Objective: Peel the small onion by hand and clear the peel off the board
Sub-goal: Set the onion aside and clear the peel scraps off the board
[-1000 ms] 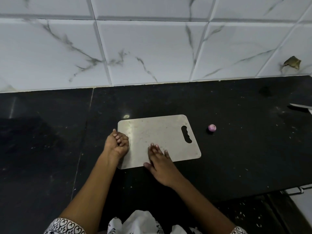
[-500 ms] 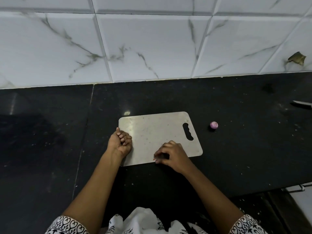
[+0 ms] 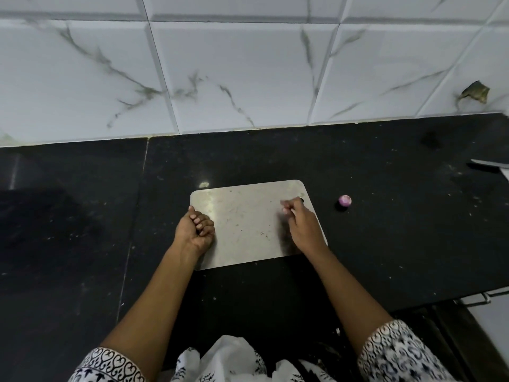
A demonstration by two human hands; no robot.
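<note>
At 3 o'clock off the board [image 3: 248,224], the onion [image 3: 344,200] lies on the counter [image 3: 399,244]. Left hand [image 3: 195,230] sits curled at the board's 9 o'clock edge. Right hand [image 3: 301,227] is blurred, its fingers bunched. I cannot tell whether either holds anything.

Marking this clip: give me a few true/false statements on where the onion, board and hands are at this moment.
1. The onion lies on the cutting board. False: it sits on the black counter, to the right of the board and apart from it.
2. The left hand is at the board's left edge with its fingers curled. True.
3. The right hand grips the onion. False: it is over the right part of the board, apart from the onion, and its fingertips are blurred.
4. The onion shows a purple surface. True.
5. A whole pile of peel covers the middle of the board. False: only small specks show there.
</note>
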